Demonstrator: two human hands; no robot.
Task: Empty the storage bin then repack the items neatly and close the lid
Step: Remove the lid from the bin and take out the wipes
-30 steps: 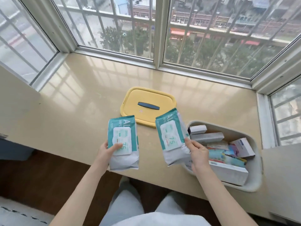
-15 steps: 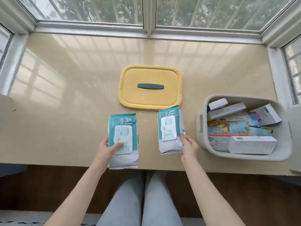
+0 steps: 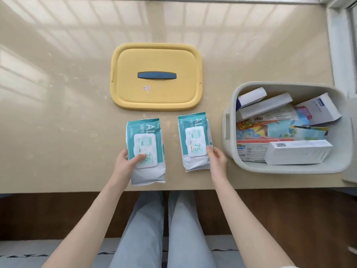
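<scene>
Storage bin (image 3: 227,130) lidless | left hand (image 3: 126,163) fingers grip left wipes pack (image 3: 144,130) | right hand (image 3: 217,161) fingers grip right pack (image 3: 193,125)

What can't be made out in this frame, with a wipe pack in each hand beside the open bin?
Head view: lower contents of the storage bin, hidden under the top boxes.
Head view: print on the white box and the mark on the yellow lid, too small.
Head view: label of the left wipe pack, partly covered by the thumb of the left hand.
Head view: right hand, fingers hidden under the right wipe pack.
</scene>
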